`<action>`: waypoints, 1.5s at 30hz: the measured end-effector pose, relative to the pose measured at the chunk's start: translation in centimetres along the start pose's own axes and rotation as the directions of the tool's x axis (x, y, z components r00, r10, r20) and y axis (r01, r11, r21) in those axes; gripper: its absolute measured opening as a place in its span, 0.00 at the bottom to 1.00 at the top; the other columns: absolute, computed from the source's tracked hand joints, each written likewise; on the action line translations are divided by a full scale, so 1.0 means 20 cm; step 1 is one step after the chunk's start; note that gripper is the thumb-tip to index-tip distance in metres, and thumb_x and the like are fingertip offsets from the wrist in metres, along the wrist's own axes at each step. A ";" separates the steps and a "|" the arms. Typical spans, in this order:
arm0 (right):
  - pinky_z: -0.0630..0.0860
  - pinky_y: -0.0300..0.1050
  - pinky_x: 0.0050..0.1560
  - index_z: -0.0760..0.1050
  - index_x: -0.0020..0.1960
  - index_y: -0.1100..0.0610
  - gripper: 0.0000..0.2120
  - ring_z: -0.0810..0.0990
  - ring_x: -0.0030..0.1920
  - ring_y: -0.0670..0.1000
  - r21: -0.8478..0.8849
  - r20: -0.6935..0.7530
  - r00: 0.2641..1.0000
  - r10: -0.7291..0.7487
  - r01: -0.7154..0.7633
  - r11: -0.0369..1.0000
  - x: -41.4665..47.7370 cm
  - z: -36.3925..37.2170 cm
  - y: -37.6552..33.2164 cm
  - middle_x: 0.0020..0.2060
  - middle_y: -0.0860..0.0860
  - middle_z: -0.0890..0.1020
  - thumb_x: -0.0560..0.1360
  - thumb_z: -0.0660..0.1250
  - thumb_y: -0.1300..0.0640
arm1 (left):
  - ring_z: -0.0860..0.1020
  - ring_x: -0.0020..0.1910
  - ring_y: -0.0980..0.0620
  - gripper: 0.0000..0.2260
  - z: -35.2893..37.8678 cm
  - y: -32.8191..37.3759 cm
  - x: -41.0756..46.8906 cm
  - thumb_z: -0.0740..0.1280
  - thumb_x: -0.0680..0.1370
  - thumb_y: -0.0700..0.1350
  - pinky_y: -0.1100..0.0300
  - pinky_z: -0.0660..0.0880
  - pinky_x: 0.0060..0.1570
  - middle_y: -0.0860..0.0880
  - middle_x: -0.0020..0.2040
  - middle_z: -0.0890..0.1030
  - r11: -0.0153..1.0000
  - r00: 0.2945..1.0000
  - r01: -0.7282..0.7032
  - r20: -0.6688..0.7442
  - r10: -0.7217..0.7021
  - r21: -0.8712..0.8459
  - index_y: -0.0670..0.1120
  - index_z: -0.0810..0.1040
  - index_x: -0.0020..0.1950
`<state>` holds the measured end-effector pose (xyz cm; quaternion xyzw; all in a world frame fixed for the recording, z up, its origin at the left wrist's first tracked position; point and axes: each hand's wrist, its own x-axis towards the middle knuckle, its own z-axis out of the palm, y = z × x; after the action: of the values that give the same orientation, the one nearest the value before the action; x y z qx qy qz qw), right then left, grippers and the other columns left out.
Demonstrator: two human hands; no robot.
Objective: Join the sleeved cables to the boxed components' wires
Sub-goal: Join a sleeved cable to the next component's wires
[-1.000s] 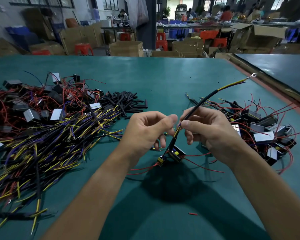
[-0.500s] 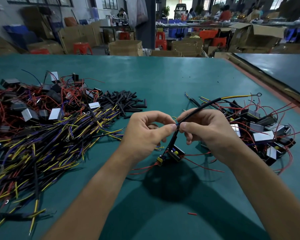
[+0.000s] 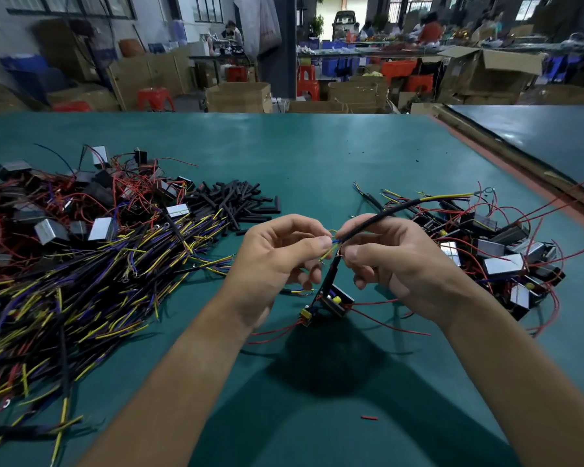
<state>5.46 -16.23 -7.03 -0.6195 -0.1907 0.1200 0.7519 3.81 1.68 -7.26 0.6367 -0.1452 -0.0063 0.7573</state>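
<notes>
Green table (image 3: 317,153) open beyond sleeved cable (image 3: 378,219)

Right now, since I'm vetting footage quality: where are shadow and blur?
Head view: sharp on the black sleeved cable held by left hand and right hand; dark shadow on the green table beneath; pile of yellow-and-purple cables smears lower-left; distant workshop soft.

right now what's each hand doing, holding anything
left hand: closed, pinching the thin wire ends
right hand: closed, holding the black sleeved cable
</notes>
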 end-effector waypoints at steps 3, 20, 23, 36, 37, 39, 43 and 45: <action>0.74 0.40 0.28 0.80 0.41 0.56 0.09 0.70 0.25 0.46 0.055 0.033 0.999 0.008 -0.010 0.998 0.00 0.01 0.00 0.29 0.51 0.77 0.66 0.67 0.68 | 0.74 0.25 0.53 0.03 0.00 0.01 0.00 0.69 0.70 0.40 0.64 0.69 0.26 0.51 0.30 0.77 0.997 0.995 0.071 0.074 -0.069 -0.021 0.48 0.79 0.38; 0.77 0.40 0.31 0.80 0.41 0.59 0.05 0.75 0.28 0.48 -0.198 -0.136 0.978 -0.158 0.129 0.972 -0.02 0.02 -0.02 0.29 0.52 0.80 0.75 0.69 0.64 | 0.74 0.25 0.53 0.07 -0.01 -0.02 0.02 0.72 0.74 0.35 0.63 0.70 0.24 0.48 0.29 0.78 0.987 0.993 -0.065 -0.088 0.079 0.148 0.44 0.78 0.38; 0.77 0.39 0.31 0.79 0.42 0.59 0.06 0.76 0.27 0.48 -0.305 -0.149 0.965 -0.216 0.163 0.938 -0.02 0.03 -0.03 0.29 0.52 0.81 0.76 0.68 0.67 | 0.75 0.25 0.53 0.07 -0.02 -0.03 0.01 0.74 0.73 0.36 0.63 0.72 0.25 0.48 0.30 0.79 0.966 0.987 -0.097 -0.104 0.125 0.239 0.45 0.79 0.37; 0.75 0.36 0.32 0.82 0.42 0.55 0.09 0.78 0.30 0.47 -0.482 -0.117 0.957 -0.265 0.178 0.858 -0.03 0.04 -0.03 0.29 0.49 0.80 0.75 0.69 0.68 | 0.76 0.24 0.54 0.05 -0.02 -0.07 0.02 0.75 0.72 0.45 0.62 0.72 0.24 0.48 0.31 0.82 0.910 0.984 -0.101 -0.094 0.151 0.403 0.47 0.83 0.37; 0.75 0.36 0.32 0.82 0.42 0.55 0.09 0.78 0.30 0.47 -0.473 -0.118 0.958 -0.263 0.178 0.863 -0.03 0.04 -0.03 0.29 0.49 0.80 0.75 0.69 0.68 | 0.76 0.24 0.54 0.05 -0.02 -0.07 0.02 0.75 0.73 0.44 0.61 0.72 0.24 0.47 0.32 0.83 0.909 0.984 -0.102 -0.095 0.153 0.404 0.46 0.82 0.38; 0.76 0.36 0.33 0.82 0.43 0.57 0.09 0.78 0.30 0.47 -0.450 -0.115 0.962 -0.249 0.172 0.876 -0.03 0.04 -0.03 0.30 0.51 0.81 0.76 0.68 0.68 | 0.77 0.24 0.54 0.05 -0.02 -0.06 0.02 0.74 0.74 0.43 0.60 0.73 0.24 0.47 0.33 0.83 0.905 0.983 -0.108 -0.092 0.159 0.411 0.45 0.83 0.38; 0.77 0.38 0.33 0.81 0.43 0.58 0.08 0.77 0.29 0.48 -0.392 -0.110 0.969 -0.223 0.164 0.905 -0.03 0.04 -0.04 0.30 0.52 0.81 0.76 0.67 0.68 | 0.76 0.25 0.54 0.05 -0.01 -0.05 0.01 0.72 0.75 0.41 0.62 0.73 0.25 0.48 0.34 0.84 0.913 0.988 -0.107 -0.060 0.142 0.394 0.46 0.83 0.39; 0.77 0.38 0.33 0.81 0.43 0.58 0.08 0.76 0.29 0.48 -0.358 -0.114 0.970 -0.215 0.162 0.920 -0.03 0.03 -0.04 0.30 0.52 0.81 0.76 0.67 0.69 | 0.74 0.24 0.53 0.05 -0.01 -0.05 0.01 0.71 0.76 0.39 0.61 0.72 0.26 0.49 0.32 0.82 0.933 0.991 -0.108 -0.035 0.128 0.344 0.43 0.82 0.39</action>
<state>4.54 -16.06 -6.21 -0.7280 -0.2102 -0.0356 0.6516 4.12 1.58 -8.19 0.7482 -0.1606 0.0824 0.6384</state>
